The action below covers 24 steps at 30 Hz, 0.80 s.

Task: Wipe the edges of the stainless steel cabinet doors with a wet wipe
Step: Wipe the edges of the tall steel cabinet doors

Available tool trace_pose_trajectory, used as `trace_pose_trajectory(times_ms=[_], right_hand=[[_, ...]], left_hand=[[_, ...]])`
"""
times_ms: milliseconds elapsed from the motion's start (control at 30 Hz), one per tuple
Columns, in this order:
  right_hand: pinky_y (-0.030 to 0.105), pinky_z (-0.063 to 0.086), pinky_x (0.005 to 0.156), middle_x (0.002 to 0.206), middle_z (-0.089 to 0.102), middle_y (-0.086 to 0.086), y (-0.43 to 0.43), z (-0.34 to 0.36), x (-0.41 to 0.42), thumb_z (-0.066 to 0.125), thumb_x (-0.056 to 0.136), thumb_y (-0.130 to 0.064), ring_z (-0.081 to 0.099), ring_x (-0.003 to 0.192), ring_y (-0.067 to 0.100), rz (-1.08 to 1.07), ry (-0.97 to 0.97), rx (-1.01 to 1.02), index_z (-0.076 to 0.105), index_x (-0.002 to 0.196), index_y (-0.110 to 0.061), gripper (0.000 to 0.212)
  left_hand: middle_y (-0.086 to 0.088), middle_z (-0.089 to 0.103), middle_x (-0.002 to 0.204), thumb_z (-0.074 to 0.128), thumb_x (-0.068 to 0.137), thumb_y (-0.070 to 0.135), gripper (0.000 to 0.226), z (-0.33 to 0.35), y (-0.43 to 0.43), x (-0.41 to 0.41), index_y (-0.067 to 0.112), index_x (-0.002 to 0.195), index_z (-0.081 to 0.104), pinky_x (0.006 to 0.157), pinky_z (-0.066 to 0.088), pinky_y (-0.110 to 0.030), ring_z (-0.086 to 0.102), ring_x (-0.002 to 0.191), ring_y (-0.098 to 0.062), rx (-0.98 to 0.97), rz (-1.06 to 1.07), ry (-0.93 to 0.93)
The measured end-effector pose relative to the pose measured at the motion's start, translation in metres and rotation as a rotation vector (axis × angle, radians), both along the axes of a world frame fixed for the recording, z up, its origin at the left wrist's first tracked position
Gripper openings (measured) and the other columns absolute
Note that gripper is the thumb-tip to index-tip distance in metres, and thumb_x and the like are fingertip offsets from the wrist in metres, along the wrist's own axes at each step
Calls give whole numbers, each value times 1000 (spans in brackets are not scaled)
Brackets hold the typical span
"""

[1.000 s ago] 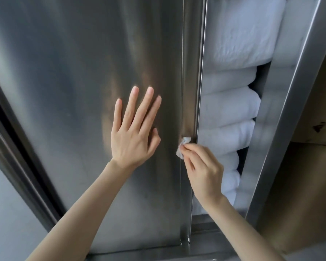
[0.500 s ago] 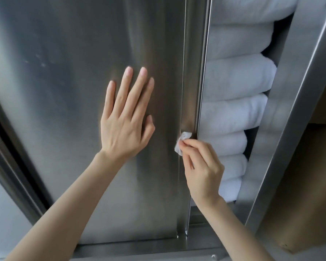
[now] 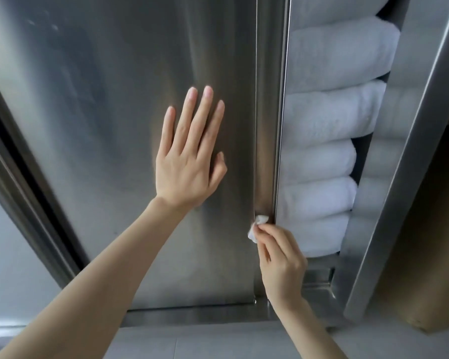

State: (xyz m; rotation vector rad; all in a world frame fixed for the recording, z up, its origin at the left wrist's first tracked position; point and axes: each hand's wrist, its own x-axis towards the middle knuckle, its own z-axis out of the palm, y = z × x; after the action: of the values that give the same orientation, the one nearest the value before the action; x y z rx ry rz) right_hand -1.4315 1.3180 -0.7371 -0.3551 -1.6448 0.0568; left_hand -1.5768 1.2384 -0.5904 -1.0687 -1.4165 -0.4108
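A brushed stainless steel cabinet door (image 3: 109, 141) fills the left and middle of the view. My left hand (image 3: 189, 156) lies flat on its face with straight fingers. Along the door's right edge strip (image 3: 267, 125), low down, my right hand (image 3: 280, 257) pinches a small crumpled white wet wipe (image 3: 257, 226) and presses it against the strip. A second steel door (image 3: 410, 156) stands ajar on the right.
Folded white towels (image 3: 327, 120) are stacked in the gap between the two doors. The cabinet's bottom rail (image 3: 192, 313) runs below the left door, with grey floor (image 3: 192, 343) under it. Brown cardboard (image 3: 436, 229) sits at the far right.
My right hand has slid the wipe down the door's edge strip toward the bottom rail. My left hand stays flat on the door. The view has tilted down a little.
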Motion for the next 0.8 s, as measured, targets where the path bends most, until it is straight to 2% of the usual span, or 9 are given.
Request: trace_pose_trajectory(times_ms=[67, 167, 267, 400, 533, 633, 733, 800], right_hand=[[29, 54, 65, 83, 71, 3, 0, -2, 3, 72, 79, 6, 65, 71, 19, 7, -15, 12, 75, 80, -2, 8], [23, 51, 69, 85, 71, 2, 3, 37, -7, 65, 88, -3, 63, 76, 16, 42, 105, -5, 75, 83, -3, 11], [22, 51, 70, 85, 70, 3, 6, 52, -14, 65, 89, -3, 63, 76, 18, 41, 170, -24, 75, 85, -4, 10], [29, 53, 68, 83, 70, 4, 1, -5, -3, 70, 83, 1, 64, 72, 21, 35, 31, -35, 74, 81, -2, 6], [25, 51, 64, 78, 69, 3, -3, -39, 13, 71, 75, 5, 64, 66, 19, 47, -139, -17, 74, 76, -1, 7], [25, 51, 65, 80, 69, 4, 1, -6, 10, 67, 81, 4, 62, 70, 19, 91, -58, -12, 74, 79, -1, 9], [19, 49, 75, 85, 69, 4, -3, 21, -3, 66, 86, 2, 60, 80, 15, 142, 63, 9, 73, 83, -2, 9], [23, 51, 77, 86, 69, 5, -12, 10, -10, 66, 87, 1, 62, 82, 17, 202, 29, 50, 73, 83, -2, 9]], left_hand=[[-17, 33, 154, 47, 84, 20, 68, -1, 1, 0, 7, 149, 32, 121, 14, -46, 24, 145, -34, 7, 5, 2], [-18, 35, 152, 47, 83, 18, 67, -1, 1, 1, 5, 147, 34, 120, 16, -47, 27, 143, -36, 21, 23, 21], [-19, 37, 151, 49, 81, 17, 67, 0, 1, 3, 4, 146, 37, 120, 17, -47, 29, 142, -36, 35, 26, 30], [-18, 37, 151, 50, 80, 17, 68, 1, -1, 6, 5, 146, 38, 120, 15, -46, 29, 142, -36, 18, 29, 9], [-15, 36, 153, 50, 81, 17, 67, 1, -2, 3, 7, 147, 38, 121, 12, -42, 26, 144, -33, 32, -17, -12], [-13, 34, 154, 47, 85, 12, 64, -19, -4, 4, 9, 148, 35, 121, 14, -42, 24, 145, -32, 57, -50, -62], [-9, 30, 155, 44, 89, 13, 61, -53, -4, 5, 9, 148, 34, 122, 11, -41, 21, 145, -31, 55, -44, -115], [-6, 27, 155, 42, 89, 13, 61, -69, -4, 4, 9, 149, 32, 122, 8, -40, 18, 146, -30, 46, -51, -124]])
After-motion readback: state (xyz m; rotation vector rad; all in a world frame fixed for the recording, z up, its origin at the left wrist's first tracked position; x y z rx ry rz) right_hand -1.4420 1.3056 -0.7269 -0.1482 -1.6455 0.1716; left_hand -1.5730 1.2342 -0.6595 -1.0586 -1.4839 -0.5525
